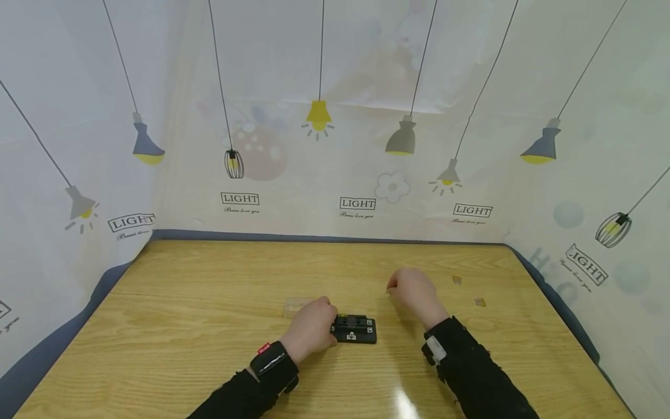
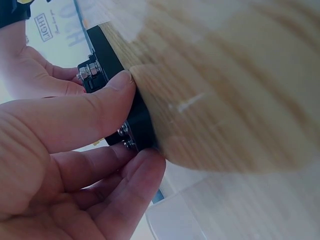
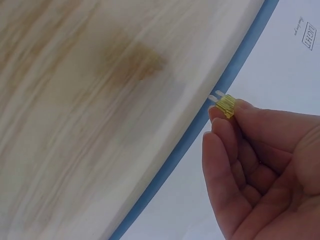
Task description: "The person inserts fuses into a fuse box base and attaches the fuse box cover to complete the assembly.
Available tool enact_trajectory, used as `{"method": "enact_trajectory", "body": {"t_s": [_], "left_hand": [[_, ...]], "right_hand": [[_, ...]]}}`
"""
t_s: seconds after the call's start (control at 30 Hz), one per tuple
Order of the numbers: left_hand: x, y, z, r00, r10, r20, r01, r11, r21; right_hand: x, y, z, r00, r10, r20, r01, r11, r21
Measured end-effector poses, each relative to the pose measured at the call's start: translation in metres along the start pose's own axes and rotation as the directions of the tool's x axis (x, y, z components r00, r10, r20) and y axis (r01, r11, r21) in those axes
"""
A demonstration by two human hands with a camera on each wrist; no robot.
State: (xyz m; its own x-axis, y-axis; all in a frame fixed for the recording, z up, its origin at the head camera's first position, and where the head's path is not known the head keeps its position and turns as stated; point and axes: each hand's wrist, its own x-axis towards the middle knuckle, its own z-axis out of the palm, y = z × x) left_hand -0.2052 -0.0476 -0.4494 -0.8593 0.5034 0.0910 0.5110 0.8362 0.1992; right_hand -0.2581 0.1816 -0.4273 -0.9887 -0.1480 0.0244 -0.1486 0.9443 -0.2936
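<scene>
A black fuse block (image 1: 353, 329) with metal terminal screws lies on the wooden table. Its left end is gripped by my left hand (image 1: 312, 327); in the left wrist view the thumb (image 2: 95, 107) presses one side of the block (image 2: 142, 122) while the fingers curl against the other. A small patch of yellow shows on the block's far side. To the right of the block, my right hand (image 1: 414, 294) is held over the table. Between its thumb and forefinger it pinches a yellow blade fuse (image 3: 226, 105), whose two metal prongs point away from the fingers.
Two small amber fuses (image 1: 457, 280) (image 1: 480, 302) lie on the table right of the right hand. A clear plastic cover (image 1: 295, 306) sits just behind the left hand, partly hidden by it. White printed sheets (image 1: 314, 215) enclose the table's back and sides.
</scene>
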Motion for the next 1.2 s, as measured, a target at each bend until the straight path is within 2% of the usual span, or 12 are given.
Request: {"method": "enact_trajectory", "body": {"t_s": [0.6, 1.2], "left_hand": [[0.000, 0.002, 0.000, 1.000, -0.017, 0.004, 0.017, 1.000, -0.004], [0.001, 0.000, -0.001, 1.000, -0.002, 0.018, 0.002, 1.000, 0.003]], "right_hand": [[-0.010, -0.022, 0.001, 0.996, -0.085, 0.013, 0.084, 0.995, 0.060], [-0.024, -0.049, 0.000, 0.978, -0.209, 0.024, 0.207, 0.976, 0.068]]}}
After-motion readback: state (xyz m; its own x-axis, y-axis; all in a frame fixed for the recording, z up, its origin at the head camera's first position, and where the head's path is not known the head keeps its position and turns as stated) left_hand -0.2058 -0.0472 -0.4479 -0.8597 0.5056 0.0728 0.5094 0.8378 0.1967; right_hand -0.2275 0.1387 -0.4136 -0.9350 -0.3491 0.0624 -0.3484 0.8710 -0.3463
